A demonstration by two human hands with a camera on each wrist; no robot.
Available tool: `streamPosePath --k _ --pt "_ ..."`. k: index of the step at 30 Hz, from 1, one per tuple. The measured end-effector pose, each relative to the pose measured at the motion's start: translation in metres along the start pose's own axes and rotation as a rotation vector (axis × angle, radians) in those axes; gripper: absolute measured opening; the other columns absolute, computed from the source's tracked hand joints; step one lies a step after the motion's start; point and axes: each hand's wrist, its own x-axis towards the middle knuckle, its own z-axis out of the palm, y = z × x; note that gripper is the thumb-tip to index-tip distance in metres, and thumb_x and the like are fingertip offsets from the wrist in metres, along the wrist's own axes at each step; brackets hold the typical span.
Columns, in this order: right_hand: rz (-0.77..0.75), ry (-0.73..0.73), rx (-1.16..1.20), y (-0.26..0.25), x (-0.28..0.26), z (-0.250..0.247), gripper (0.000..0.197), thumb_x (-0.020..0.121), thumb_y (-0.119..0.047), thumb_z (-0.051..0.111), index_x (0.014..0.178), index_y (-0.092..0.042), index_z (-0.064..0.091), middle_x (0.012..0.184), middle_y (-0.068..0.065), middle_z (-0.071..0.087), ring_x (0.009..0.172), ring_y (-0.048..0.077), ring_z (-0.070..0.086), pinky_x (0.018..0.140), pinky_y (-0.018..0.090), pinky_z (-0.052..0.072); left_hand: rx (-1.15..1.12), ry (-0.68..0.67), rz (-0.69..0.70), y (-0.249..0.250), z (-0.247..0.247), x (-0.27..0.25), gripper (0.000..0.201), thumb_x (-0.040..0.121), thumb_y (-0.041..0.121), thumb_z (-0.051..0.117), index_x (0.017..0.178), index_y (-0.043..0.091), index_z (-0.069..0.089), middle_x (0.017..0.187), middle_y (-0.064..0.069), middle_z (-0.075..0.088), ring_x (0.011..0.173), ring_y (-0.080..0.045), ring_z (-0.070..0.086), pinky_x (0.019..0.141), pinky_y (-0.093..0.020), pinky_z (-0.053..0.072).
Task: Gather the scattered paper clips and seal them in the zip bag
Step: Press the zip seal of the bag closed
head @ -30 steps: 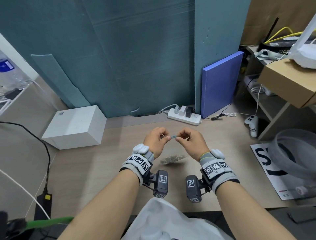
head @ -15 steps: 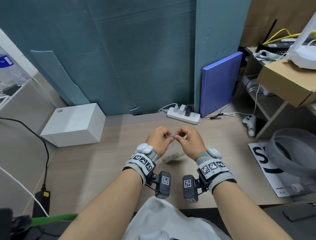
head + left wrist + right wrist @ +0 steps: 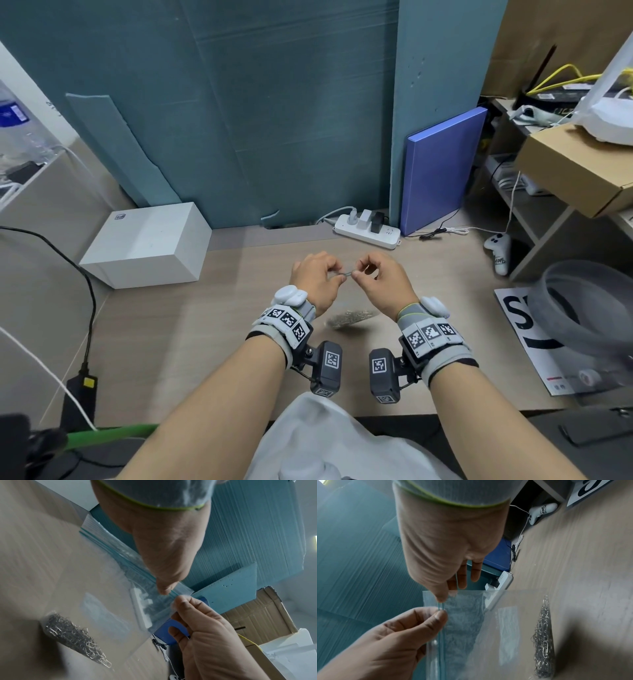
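A clear zip bag with a blue zip strip hangs a little above the wooden table. Several silver paper clips lie heaped in its bottom corner. My left hand pinches the zip strip between thumb and forefinger. My right hand pinches the same strip right beside it, and the two thumbs nearly touch. In the right wrist view the left hand comes in from below. The right hand enters the left wrist view from the lower right.
A white box stands at the table's back left, with a black cable running past it. A power strip and a blue folder are at the back wall. To the right are a white controller, a printed sheet and a grey ring.
My two hands have drawn closer together along the zip strip, so less of it shows between them. The bag with its clips still hangs below.
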Motion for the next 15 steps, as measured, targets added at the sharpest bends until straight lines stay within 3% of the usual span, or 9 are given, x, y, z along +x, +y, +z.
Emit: streamPosePath --k 6,8,11,15 --pt "0.015 -0.040 -0.069 0.0053 0.0038 -0.0020 0.012 0.084 -0.016 0.077 0.080 -0.017 0.066 0.085 0.000 0.067 0.086 0.022 0.060 0.085 0.045 0.051 0.015 -0.004 -0.040 -0.0014 -0.0001 -0.0024 0.013 0.088 0.041 0.071 0.085 0.034 0.061 0.093 0.019 0.058 0.100 -0.014 0.052 0.084 -0.033 0.030" --pt "0.023 -0.034 -0.066 0.0035 0.0040 -0.0013 0.012 0.082 -0.022 0.078 0.080 -0.019 0.066 0.085 0.000 0.068 0.086 0.022 0.061 0.086 0.046 0.052 0.038 -0.016 -0.035 -0.0016 -0.0011 -0.0017 0.014 0.089 0.039 0.070 0.082 0.034 0.059 0.091 0.019 0.056 0.101 -0.016 0.052 0.084 -0.033 0.029" --pt "0.059 -0.062 -0.080 0.0028 0.0062 0.0004 0.025 0.072 -0.045 0.074 0.081 -0.022 0.069 0.088 -0.005 0.069 0.090 0.022 0.063 0.086 0.044 0.053 0.064 -0.019 -0.013 0.0023 -0.0025 -0.0012 0.018 0.089 0.043 0.070 0.079 0.034 0.058 0.089 0.019 0.056 0.099 -0.014 0.050 0.083 -0.032 0.027" --pt "0.067 -0.099 -0.184 0.0033 0.0074 0.0003 0.012 0.078 -0.033 0.077 0.079 -0.027 0.067 0.090 -0.009 0.067 0.096 0.024 0.063 0.090 0.049 0.051 0.057 -0.006 -0.031 0.0017 -0.0030 -0.0019 0.018 0.086 0.048 0.072 0.079 0.036 0.062 0.088 0.020 0.057 0.096 -0.011 0.049 0.084 -0.032 0.028"
